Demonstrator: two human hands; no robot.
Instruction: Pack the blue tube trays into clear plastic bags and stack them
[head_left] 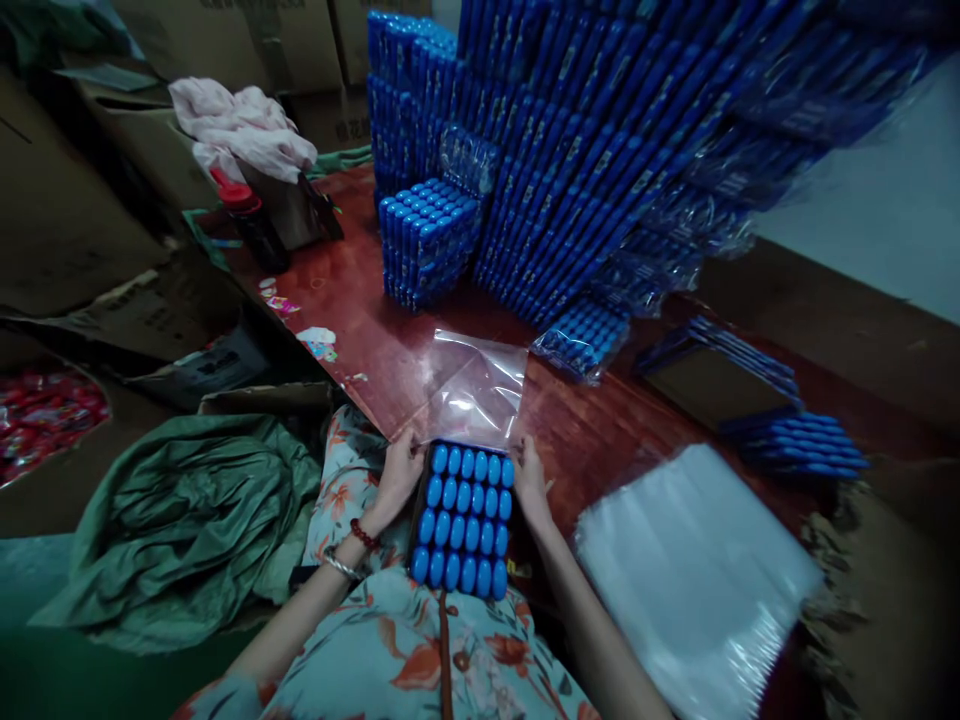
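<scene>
A clear plastic bag (480,385) lies on the table edge, its near end at the top of a block of blue oval-topped pieces (469,520) set in rows. My left hand (403,468) is closed, fingers pinched on the bag's near left corner beside the block. At the opposite corner, my right hand (531,478) also has its fingers closed on the bag's edge. The block rests close to my lap, between my two forearms. Whether its top row is inside the bag's mouth I cannot tell.
Tall stacks of bagged blue packs (570,130) fill the back, with a smaller stack (427,240) before them. A pile of clear bags (697,580) lies right. At left are a red-capped bottle (255,225), green cloth (202,510) and a box of red-wrapped items (49,410).
</scene>
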